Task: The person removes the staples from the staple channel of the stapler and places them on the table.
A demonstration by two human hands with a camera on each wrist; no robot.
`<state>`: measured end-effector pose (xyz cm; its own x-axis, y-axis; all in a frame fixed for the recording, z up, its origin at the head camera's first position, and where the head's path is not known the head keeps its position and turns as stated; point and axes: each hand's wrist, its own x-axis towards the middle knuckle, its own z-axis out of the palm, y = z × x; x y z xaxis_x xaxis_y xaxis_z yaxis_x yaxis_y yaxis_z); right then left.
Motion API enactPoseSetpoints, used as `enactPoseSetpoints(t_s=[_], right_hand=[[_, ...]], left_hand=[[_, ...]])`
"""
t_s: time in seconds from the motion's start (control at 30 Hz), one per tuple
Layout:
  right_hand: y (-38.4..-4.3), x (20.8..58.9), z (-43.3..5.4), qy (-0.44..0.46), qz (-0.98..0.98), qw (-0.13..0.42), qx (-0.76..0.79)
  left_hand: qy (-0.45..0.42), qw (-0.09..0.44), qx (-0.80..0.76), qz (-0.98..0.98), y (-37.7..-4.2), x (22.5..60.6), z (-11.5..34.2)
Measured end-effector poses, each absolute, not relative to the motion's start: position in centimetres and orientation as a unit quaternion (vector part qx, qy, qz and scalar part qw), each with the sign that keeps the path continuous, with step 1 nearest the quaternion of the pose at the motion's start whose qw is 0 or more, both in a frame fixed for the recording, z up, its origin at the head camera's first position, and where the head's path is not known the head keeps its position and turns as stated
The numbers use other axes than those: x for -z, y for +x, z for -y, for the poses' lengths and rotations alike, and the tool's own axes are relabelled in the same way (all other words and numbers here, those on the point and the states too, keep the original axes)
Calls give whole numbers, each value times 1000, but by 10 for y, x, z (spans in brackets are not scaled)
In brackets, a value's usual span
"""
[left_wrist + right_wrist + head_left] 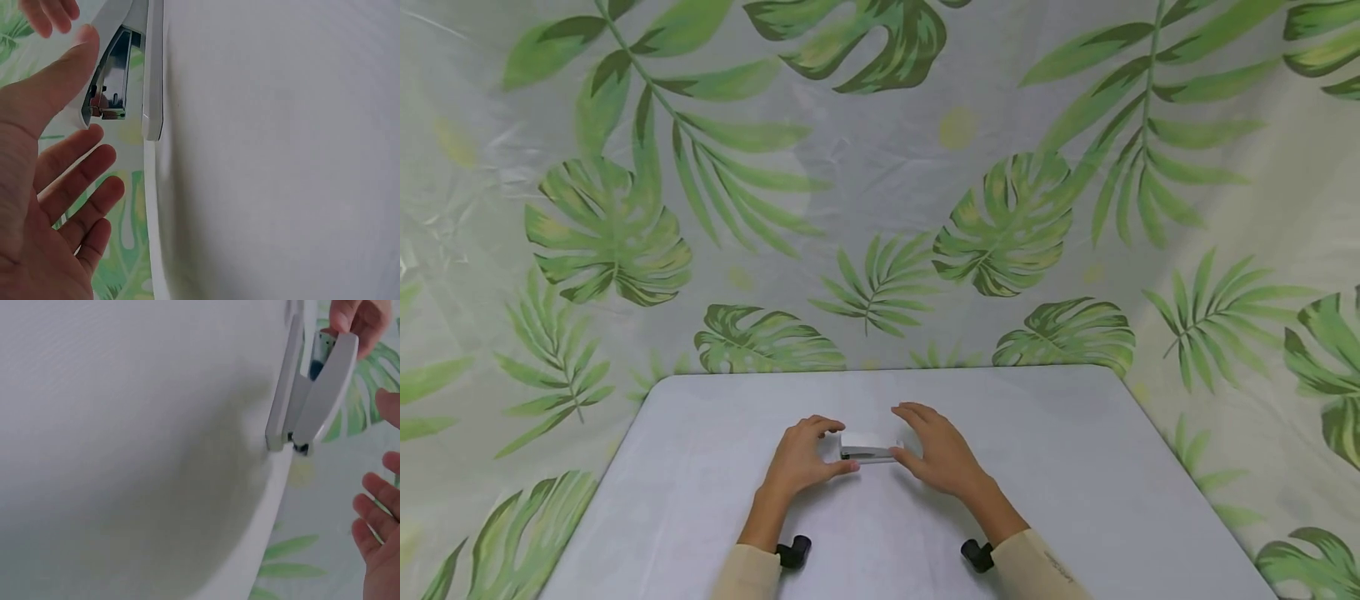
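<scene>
A white-and-grey stapler (868,453) rests on the white-covered table, lying crosswise between both hands. My left hand (805,458) is at its front end, fingers loosely bent and spread. In the left wrist view the left thumb (72,65) overlaps the stapler's (153,75) top arm; whether it touches cannot be told. The metal staple channel shows between arm and base. At the back end is my right hand (946,457), thumb and fingers apart. The right wrist view shows these right fingers (378,515) away from the stapler (328,390), nothing in them.
The table (715,425) is covered in smooth white cloth, with rounded far corners. Behind it hangs a curtain (880,192) printed with green leaves. Black wrist mounts (795,552) sit at both cuffs.
</scene>
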<state>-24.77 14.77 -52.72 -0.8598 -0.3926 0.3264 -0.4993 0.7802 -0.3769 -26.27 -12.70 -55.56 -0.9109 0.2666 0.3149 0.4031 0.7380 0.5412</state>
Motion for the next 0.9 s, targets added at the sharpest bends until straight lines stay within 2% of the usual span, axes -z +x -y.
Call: enactPoseSetpoints(t_s=[0.2,0.63,0.9], right_hand=[[-252,529,-132,249,931,82,-254],[-255,530,-114,281,918,60,-273],[-259,534,-103,291,926,81,-225]], left_hand=[[-174,88,348,917,-266,558,125],[-164,80,395,901,-268,564,124],[-148,68,413,896,-268,569,125]])
